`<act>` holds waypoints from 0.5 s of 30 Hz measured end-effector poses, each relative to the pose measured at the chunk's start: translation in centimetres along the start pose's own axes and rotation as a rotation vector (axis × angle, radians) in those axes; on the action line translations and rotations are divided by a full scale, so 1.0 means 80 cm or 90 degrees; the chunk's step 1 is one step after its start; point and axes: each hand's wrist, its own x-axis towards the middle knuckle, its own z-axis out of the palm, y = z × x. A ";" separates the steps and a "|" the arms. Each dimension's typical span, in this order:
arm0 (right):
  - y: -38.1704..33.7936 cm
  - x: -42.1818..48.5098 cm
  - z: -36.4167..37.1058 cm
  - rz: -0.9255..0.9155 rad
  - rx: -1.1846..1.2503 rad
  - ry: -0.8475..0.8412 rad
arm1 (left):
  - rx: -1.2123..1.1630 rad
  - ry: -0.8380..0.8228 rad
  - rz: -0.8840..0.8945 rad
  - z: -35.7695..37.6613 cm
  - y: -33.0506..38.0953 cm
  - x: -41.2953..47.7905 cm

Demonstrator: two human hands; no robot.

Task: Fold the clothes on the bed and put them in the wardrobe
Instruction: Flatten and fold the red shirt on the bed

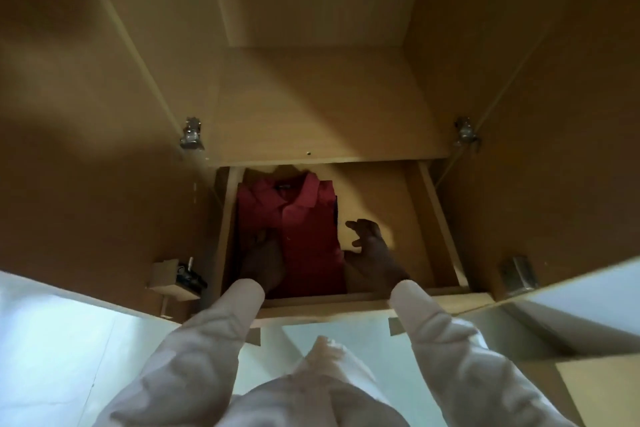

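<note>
Lengthwise front-to-back, folded red shirt (294,232), collar (298,196) rearward.

red polo shirt (304,236): lower left corner covered by the left hand (265,260)
collar label (284,186): too small to read
dark item (336,210) beneath shirt: only an edge shows

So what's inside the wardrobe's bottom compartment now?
A folded red polo shirt fills the left half of the compartment, with the left hand resting on it. The right hand is open beside it. Anything beneath the shirt is covered.
</note>
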 end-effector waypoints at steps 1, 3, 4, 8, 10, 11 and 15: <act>-0.001 -0.018 -0.004 0.009 0.011 0.039 | -0.056 0.001 0.050 0.002 0.005 -0.010; -0.008 -0.053 -0.010 0.011 0.014 0.088 | -0.121 -0.010 0.134 0.011 0.016 -0.031; -0.012 -0.074 -0.010 0.016 0.022 0.104 | -0.148 -0.023 0.167 0.013 0.022 -0.045; -0.037 -0.167 0.008 0.059 0.076 0.200 | -0.326 -0.137 0.282 0.016 0.028 -0.112; -0.047 -0.216 0.031 0.082 0.118 0.245 | -0.386 -0.174 0.288 0.028 0.012 -0.144; -0.052 -0.243 0.047 0.099 0.144 0.258 | -0.405 -0.195 0.280 0.035 -0.002 -0.161; -0.060 -0.345 0.126 0.157 0.180 0.262 | -0.360 -0.311 0.274 0.072 -0.069 -0.221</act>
